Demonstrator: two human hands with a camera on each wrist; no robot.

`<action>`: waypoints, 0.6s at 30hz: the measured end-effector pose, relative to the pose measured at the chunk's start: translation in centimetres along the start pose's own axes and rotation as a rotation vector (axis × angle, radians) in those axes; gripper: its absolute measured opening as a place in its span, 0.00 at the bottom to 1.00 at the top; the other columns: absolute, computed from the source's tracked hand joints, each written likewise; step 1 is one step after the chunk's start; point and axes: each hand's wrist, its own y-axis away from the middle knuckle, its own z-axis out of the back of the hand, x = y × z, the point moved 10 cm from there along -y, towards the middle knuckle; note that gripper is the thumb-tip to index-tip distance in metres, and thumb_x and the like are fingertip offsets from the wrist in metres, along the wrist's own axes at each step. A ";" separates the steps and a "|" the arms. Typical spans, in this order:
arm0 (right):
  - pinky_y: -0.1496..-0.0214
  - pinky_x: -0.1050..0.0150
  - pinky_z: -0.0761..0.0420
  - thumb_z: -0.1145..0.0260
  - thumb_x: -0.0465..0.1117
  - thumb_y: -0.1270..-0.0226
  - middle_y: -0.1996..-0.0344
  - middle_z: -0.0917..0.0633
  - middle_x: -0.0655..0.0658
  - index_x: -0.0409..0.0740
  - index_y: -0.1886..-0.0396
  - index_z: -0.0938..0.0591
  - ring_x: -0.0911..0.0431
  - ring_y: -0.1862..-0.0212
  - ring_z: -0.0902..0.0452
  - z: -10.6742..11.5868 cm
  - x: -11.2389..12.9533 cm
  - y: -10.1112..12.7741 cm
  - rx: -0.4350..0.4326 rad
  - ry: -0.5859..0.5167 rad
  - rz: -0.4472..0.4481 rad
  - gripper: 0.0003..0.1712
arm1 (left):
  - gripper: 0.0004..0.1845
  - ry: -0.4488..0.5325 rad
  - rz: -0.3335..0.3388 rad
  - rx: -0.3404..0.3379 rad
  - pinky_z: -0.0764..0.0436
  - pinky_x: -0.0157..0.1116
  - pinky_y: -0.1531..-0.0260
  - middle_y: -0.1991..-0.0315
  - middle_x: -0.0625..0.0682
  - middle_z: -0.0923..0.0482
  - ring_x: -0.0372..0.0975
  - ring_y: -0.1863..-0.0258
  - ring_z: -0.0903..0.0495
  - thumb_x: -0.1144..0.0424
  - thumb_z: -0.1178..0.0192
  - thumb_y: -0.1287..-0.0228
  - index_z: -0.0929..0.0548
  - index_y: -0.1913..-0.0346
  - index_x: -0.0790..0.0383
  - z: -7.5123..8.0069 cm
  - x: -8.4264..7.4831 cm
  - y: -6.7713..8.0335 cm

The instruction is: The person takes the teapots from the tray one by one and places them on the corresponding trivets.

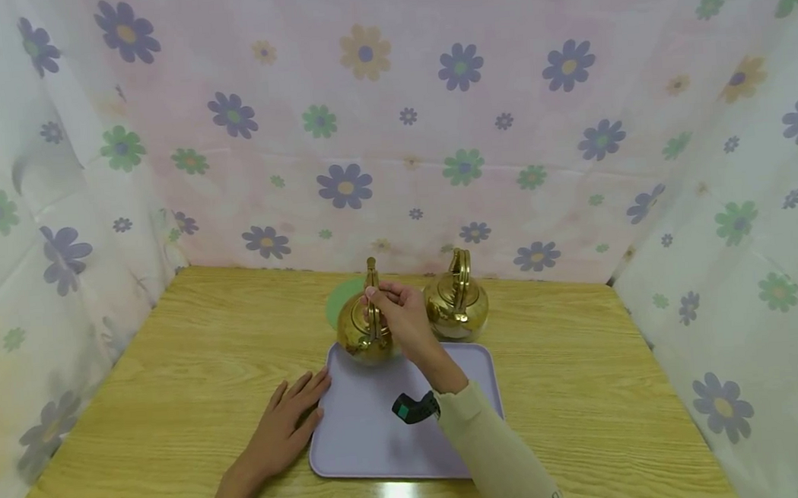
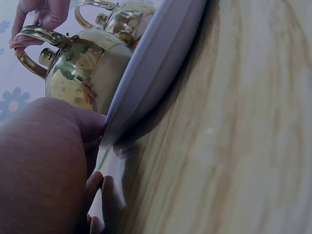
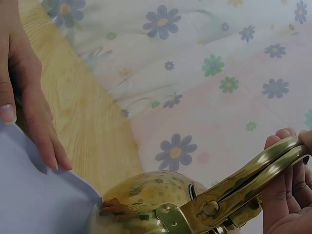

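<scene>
1. Teapot-bearing wooden table (image 1: 186, 353) fills the lower half of the head view, walled on three sides by flowered cloth (image 1: 432, 125).
2. Lilac tray (image 1: 375, 425) lies flat on the table near its front edge.
3. Left hand (image 1: 289, 423) rests palm down on the table at the tray's left edge, fingers straight and slightly spread, fingertips on the rim; the left wrist view shows the fingers (image 2: 95, 129) against that edge.
4. Right hand (image 1: 403, 317) reaches over the tray from a beige sleeve (image 1: 494, 456), its fingers curled and pinching the raised handle (image 1: 371, 281) of the near teapot; the right wrist view shows fingertips (image 3: 282, 141) wrapped over the handle's top.
5. Brass teapot (image 1: 363, 335), the near one, sits at the tray's far left corner, upright; whether its base is touching the tray or just lifted cannot be told.
6. Second brass teapot (image 1: 457, 302) stands upright on the table just beyond the tray's far edge, right of the first, apart from it.
7. Green disc (image 1: 342, 298) lies on the table behind the near teapot, partly hidden by it.
8. Black wrist-camera mounts (image 1: 415, 408) sit on both wrists.
</scene>
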 end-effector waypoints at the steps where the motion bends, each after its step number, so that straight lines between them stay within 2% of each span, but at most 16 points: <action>1: 0.66 0.68 0.15 0.40 0.34 0.23 0.67 0.12 0.42 0.19 0.48 0.22 0.58 0.68 0.15 0.0 0.0 -0.1 0.004 0.000 0.005 0.17 | 0.25 -0.001 0.000 0.001 0.49 0.66 0.31 0.26 0.53 0.32 0.60 0.27 0.36 0.62 0.44 0.24 0.26 0.28 0.61 0.0 0.0 0.0; 7: 0.67 0.68 0.16 0.40 0.36 0.22 0.72 0.13 0.52 0.26 0.52 0.20 0.60 0.71 0.17 0.0 0.0 -0.5 0.018 -0.011 0.012 0.13 | 0.25 0.001 0.005 0.004 0.49 0.66 0.31 0.26 0.53 0.32 0.60 0.27 0.36 0.62 0.44 0.24 0.26 0.28 0.61 0.0 0.0 -0.1; 10: 0.69 0.69 0.16 0.40 0.36 0.22 0.72 0.13 0.53 0.28 0.53 0.19 0.61 0.72 0.18 0.0 0.0 -0.7 0.013 -0.009 0.006 0.12 | 0.25 0.005 0.013 0.010 0.50 0.66 0.31 0.25 0.53 0.32 0.60 0.26 0.36 0.62 0.44 0.24 0.26 0.28 0.61 -0.1 0.1 -0.1; 18: 0.70 0.68 0.16 0.39 0.37 0.23 0.65 0.11 0.38 0.30 0.51 0.18 0.60 0.72 0.16 0.2 -0.2 -1.1 -0.010 -0.002 -0.017 0.12 | 0.25 0.003 0.019 0.019 0.50 0.67 0.31 0.25 0.53 0.32 0.60 0.26 0.36 0.62 0.44 0.24 0.27 0.28 0.61 -0.2 0.3 -0.1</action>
